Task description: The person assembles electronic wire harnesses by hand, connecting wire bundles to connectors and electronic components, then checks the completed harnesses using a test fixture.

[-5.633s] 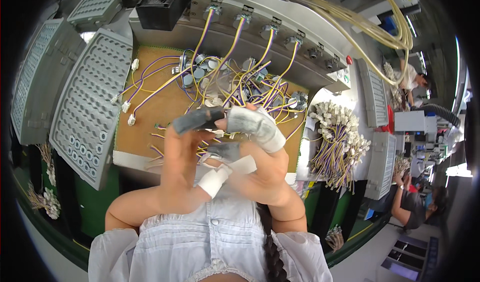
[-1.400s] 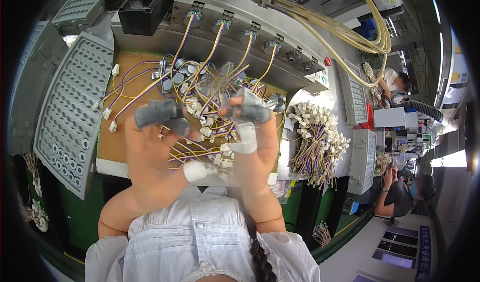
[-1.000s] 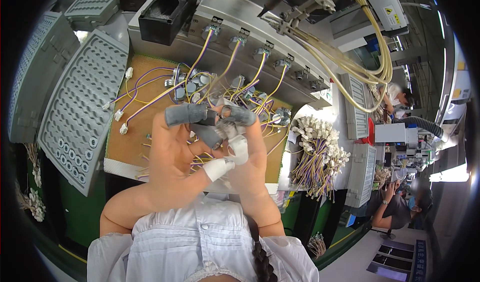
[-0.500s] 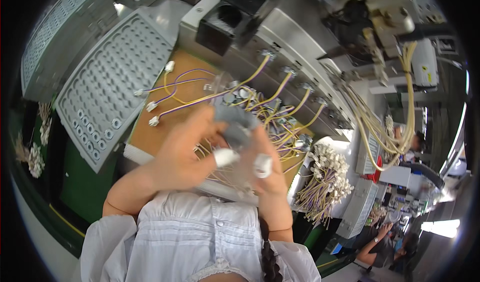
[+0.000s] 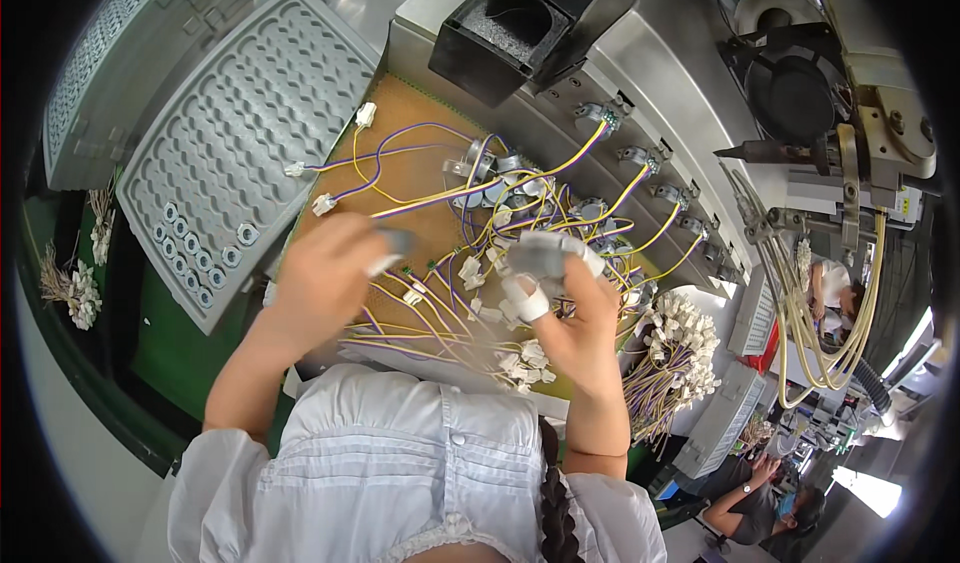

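My left hand (image 5: 325,273), blurred by motion, is closed over the left part of the brown work mat. A small dark-grey part (image 5: 398,241) sticks out from its fingertips; its kind is too smeared to tell. My right hand (image 5: 580,308) is closed around a grey rounded part (image 5: 535,253), and white tape wraps its thumb (image 5: 526,297). Beneath and between both hands lie yellow and purple wire leads with white connectors (image 5: 470,271). Several round metal motors (image 5: 515,178) sit tangled among the wires beyond my hands.
On the left a grey moulded tray (image 5: 250,113) holds several round parts in its near corner. A metal fixture (image 5: 640,73) with motors clipped along it and a black box (image 5: 505,28) stands behind. A soldering iron (image 5: 760,151) hangs at right, above a connector bundle (image 5: 680,343).
My hands were together around a grey object; now they are apart, the left hand to the left and the right hand to the right. The whole view has shifted slightly.
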`<state>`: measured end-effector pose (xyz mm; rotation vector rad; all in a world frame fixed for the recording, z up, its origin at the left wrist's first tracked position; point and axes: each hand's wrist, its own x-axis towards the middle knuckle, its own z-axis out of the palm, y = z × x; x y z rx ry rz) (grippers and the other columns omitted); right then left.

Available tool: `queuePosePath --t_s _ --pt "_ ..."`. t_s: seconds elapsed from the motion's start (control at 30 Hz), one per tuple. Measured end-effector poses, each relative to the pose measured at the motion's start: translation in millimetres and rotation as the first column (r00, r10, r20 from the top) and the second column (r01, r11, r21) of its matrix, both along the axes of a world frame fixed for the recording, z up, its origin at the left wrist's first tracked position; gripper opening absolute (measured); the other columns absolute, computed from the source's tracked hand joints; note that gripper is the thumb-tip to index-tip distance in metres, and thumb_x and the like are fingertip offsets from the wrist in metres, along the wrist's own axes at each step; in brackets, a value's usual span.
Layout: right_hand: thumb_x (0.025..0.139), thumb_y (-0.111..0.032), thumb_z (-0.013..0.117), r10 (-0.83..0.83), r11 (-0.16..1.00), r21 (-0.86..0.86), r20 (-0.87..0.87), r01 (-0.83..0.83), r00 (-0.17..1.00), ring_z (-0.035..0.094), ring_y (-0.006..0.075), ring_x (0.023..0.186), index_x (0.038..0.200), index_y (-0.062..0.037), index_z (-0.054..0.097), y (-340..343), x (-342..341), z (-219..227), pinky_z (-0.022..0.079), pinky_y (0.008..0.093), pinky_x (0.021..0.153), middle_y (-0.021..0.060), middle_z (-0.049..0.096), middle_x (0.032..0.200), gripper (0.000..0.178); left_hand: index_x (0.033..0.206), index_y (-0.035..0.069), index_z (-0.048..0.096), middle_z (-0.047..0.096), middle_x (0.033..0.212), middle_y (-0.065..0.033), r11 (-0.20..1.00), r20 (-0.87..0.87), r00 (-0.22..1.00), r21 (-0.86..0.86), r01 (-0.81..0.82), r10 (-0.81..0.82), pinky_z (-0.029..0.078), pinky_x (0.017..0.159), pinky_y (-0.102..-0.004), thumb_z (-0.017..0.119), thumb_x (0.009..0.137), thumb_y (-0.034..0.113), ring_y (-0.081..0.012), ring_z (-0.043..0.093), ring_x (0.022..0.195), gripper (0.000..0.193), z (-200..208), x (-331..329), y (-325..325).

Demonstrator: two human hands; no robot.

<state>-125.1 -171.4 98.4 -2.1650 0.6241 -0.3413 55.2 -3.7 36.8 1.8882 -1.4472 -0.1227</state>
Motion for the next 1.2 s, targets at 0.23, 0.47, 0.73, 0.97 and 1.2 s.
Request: queuePosePath --t_s 0.23,0.47,0.73,0.97,1.2 --pt "0.075 -0.006 0.069 -0.082 0.995 -0.042 0.081 0.085 0.993 0.063 0.0161 0.084 0.11 0.0019 0.055 -2 -18 14 0.049 0.0281 0.074 0.0088 0.065 0.095 0.039 0.087 0.01 0.059 0.055 0.087 -0.0031 0.869 0.427 0.772 0.076 0.488 -0.471 0.05 0.069 -0.0301 0.057 0.07 0.014 -0.0195 0.054 0.087 0.018 13 7 -62" --pt "0.078 -0.004 0.062 0.072 0.997 0.007 -0.155 -0.072 0.985 0.057 0.0367 0.063 0.092 0.002 0.056 21 -9 11 0.045 0.0399 0.057 0.0188 0.056 0.07 0.017 0.087 0.005 0.052 0.051 0.068 -0.0071 0.928 -0.001 0.929 -0.04 0.37 -0.37 0.045 0.055 -0.0325 0.062 0.061 0.004 -0.0225 0.054 0.067 0.028 59 -12 -36" --pt "0.073 -0.007 0.052 -0.159 0.889 0.454 0.426 -0.058 0.89 0.06 0.0247 0.046 0.086 0.0142 0.06 18 -21 59 0.049 0.0297 0.043 0.0256 0.062 0.072 0.027 0.111 0.002 0.054 0.057 0.099 -0.015 0.908 0.01 0.918 0.144 -0.394 0.397 0.046 0.074 -0.0389 0.063 0.072 0.002 -0.0334 0.057 0.086 0.041 32 46 42" --pt "0.088 -0.011 0.054 -0.183 0.538 0.839 0.203 -0.075 0.962 0.062 0.0124 0.064 0.107 0.0025 0.059 -11 -40 51 0.046 0.0186 0.049 0.0109 0.067 0.084 0.024 0.114 0.0 0.054 0.052 0.117 -0.0163 0.684 0.553 0.794 0.479 -0.55 0.252 0.036 0.096 -0.0438 0.054 0.076 -0.002 -0.038 0.042 0.115 0.038 -35 75 110" --pt "0.082 -0.016 0.064 -0.236 0.908 0.405 0.29 0.104 0.928 0.062 0.0084 0.06 0.083 -0.0002 0.064 8 -38 57 0.046 0.0232 0.051 0.0064 0.065 0.07 0.015 0.116 0.0 0.054 0.053 0.116 -0.0187 0.615 0.335 0.84 0.574 -0.541 0.426 0.038 0.094 -0.0413 0.06 0.076 0.004 -0.039 0.045 0.11 0.04 -49 72 109"
